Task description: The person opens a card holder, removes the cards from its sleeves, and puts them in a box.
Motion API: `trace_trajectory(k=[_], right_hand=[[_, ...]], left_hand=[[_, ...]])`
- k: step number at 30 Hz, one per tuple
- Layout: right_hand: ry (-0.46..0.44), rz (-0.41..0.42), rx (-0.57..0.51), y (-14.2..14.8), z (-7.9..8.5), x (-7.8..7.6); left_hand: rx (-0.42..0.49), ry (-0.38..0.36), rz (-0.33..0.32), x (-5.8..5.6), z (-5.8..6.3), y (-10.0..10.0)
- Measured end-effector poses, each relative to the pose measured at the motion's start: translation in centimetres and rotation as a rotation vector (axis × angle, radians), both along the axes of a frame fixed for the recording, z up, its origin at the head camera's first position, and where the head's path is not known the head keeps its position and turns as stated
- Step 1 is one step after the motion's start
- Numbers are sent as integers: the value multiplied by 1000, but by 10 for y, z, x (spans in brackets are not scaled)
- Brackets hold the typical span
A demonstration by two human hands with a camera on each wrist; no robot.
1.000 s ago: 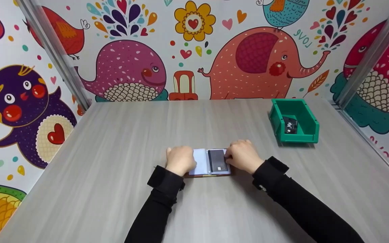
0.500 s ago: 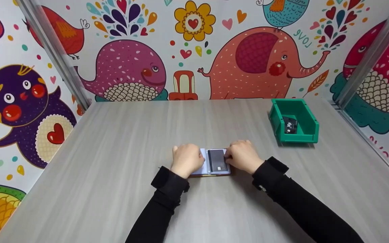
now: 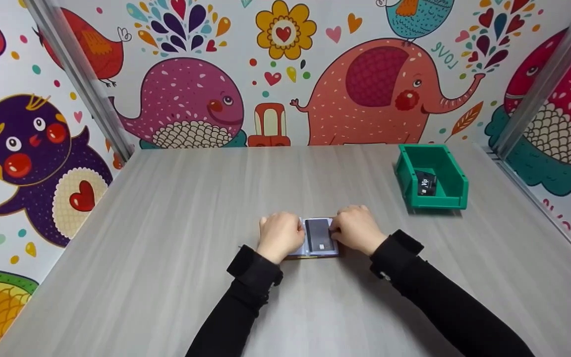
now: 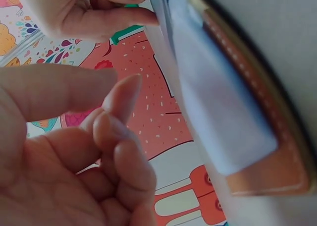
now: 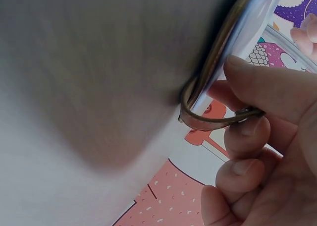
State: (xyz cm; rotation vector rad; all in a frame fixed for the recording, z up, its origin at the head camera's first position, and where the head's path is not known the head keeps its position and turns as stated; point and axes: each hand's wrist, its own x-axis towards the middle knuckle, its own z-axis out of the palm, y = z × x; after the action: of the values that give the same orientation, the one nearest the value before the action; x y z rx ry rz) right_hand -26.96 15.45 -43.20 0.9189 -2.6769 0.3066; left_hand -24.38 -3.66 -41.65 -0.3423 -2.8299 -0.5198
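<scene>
An open card holder [image 4: 272, 181] with a brown stitched cover and clear sleeves lies on the table. Under the sleeve of its right half shows a dark grey card [image 3: 319, 235]. My left hand [image 3: 281, 235] is over the left half, its fingers loosely curled. In the left wrist view nothing is between its thumb and fingers, and the pale sleeves [image 4: 223, 112] stand apart from them. At the right edge my right hand [image 3: 357, 228] pinches the card holder, thumb on the sleeves. The holder's strap [image 5: 203, 123], with a metal snap, loops against those fingers.
A green bin [image 3: 436, 203] stands at the back right of the table, holding a black card [image 3: 425, 184] marked "Vip". Printed cartoon walls [image 3: 365, 119] close off the back and both sides, with metal posts [image 3: 80, 74] at the corners.
My left hand has moved right across the left half of the card holder, towards the spine, covering more of the left sleeve. The right hand keeps its place at the right edge.
</scene>
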Motion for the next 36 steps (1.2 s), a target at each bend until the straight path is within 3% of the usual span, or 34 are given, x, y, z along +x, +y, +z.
trace_trajectory(k=[10, 19, 36], right_hand=[[2, 2, -9, -1, 1, 1], [-4, -15, 9, -2, 0, 1], [-3, -18, -2, -2, -1, 1]], left_hand=[[32, -125, -26, 3, -3, 3], [-32, -147, -18, 3, -7, 6], [-53, -226, 29, -1, -13, 11]])
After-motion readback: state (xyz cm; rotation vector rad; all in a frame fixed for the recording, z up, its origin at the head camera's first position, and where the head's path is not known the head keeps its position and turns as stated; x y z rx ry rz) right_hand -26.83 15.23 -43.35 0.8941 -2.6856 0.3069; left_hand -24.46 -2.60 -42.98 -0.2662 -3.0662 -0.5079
